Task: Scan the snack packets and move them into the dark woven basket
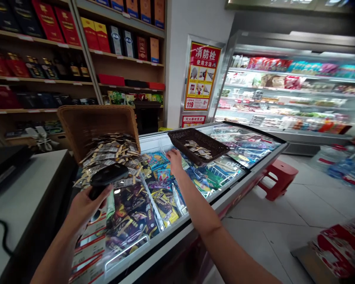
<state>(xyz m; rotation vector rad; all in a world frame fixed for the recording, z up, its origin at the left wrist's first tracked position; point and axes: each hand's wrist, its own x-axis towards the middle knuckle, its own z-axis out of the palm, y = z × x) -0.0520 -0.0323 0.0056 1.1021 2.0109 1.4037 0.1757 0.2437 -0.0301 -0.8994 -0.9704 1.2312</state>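
My left hand (87,205) is wrapped round the handle of a black handheld barcode scanner (109,174), its head in front of the pile. Small packets with barcode labels (109,152) spill from a wicker basket (97,118) tipped on its side. My right hand (175,161) hovers over the glass-topped freezer, with fingers curled; what they hold, if anything, is hidden. Just to its right stands a dark brown woven tray (182,137), holding several similar packets (197,149). I cannot tell whether my right hand touches the tray.
Beneath the glass, the freezer (239,179) holds colourful ice-cream packs (165,203) split by white wire dividers. A counter (26,209) with a cable lies left. A red stool (279,177) and water bottles (347,171) stand on the floor right. Stocked shelves (124,59) line the back.
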